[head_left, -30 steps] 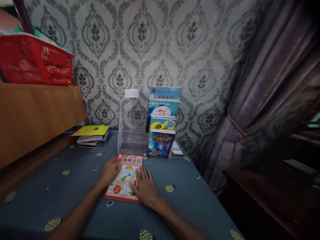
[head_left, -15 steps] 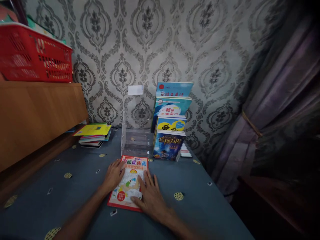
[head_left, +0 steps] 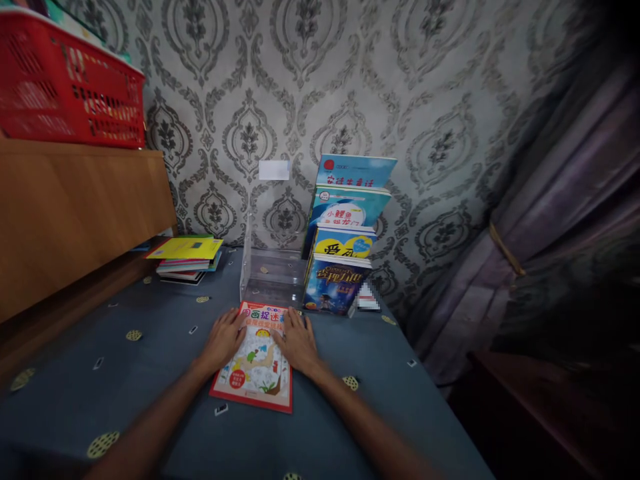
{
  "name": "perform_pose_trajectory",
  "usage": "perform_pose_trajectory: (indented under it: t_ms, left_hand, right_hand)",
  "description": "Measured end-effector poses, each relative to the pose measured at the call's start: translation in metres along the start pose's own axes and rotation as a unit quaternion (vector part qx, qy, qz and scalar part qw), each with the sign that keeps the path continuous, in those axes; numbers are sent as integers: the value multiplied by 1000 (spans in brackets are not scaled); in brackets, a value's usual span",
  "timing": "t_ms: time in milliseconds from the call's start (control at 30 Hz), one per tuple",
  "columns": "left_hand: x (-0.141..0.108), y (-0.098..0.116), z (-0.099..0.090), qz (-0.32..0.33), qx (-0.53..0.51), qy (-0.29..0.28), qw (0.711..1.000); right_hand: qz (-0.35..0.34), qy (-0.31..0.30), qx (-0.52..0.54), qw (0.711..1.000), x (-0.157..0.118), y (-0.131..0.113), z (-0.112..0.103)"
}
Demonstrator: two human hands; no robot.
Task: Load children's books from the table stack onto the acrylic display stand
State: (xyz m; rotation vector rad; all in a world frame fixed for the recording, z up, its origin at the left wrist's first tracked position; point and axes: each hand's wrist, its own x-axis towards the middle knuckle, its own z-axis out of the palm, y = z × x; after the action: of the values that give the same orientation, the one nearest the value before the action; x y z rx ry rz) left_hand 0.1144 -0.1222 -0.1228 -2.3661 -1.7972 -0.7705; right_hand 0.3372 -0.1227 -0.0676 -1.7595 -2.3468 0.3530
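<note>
A red-bordered children's book (head_left: 260, 360) with Chinese lettering and a cartoon picture lies flat on the cloth, cover up. At its upper left edge rests my left hand (head_left: 225, 339), fingers stretched forward onto the cover. My right hand (head_left: 299, 341) lies along the upper right edge, fingers extended and thumb over the picture. Just beyond the book stands a clear acrylic book rack (head_left: 273, 293). Its right side carries several upright books in steps, with a dark blue book (head_left: 333, 287) in front and a light blue book (head_left: 357, 172) at the back.
A pile of books with a yellow one (head_left: 187, 248) on top lies at the left, beside a wooden cabinet (head_left: 85, 193). On that cabinet sits a red plastic basket (head_left: 100, 100). Patterned wallpaper (head_left: 435, 147) rises behind, and a tied curtain (head_left: 460, 293) hangs at right.
My right hand has slid up the book from its lower right to its upper right edge, uncovering the lower cover. My left hand stays on the left edge. The view has tilted slightly.
</note>
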Motion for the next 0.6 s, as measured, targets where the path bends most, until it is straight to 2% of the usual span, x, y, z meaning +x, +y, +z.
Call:
perform_pose_trajectory:
  t_ms: [133,267,433,533,600]
  left_hand:
    - [0,2,-1,-14,0,-11,1000]
    - [1,4,-2,-28,-22,-16,999]
    - [3,1,-8,-50,-134,-4,990]
    - [6,0,-13,-104,-279,8,954]
    - [7,3,-17,-185,-390,18,902]
  right_hand:
    - [-8,1,-2,1000,-24,-7,3]
    - [-41,-36,18,998,-55,-14,6]
    - [-75,-50,55,994,-76,-19,6]
    - [-86,-49,70,993,-76,-17,7]
    - [-90,-48,79,992,-75,-14,7]
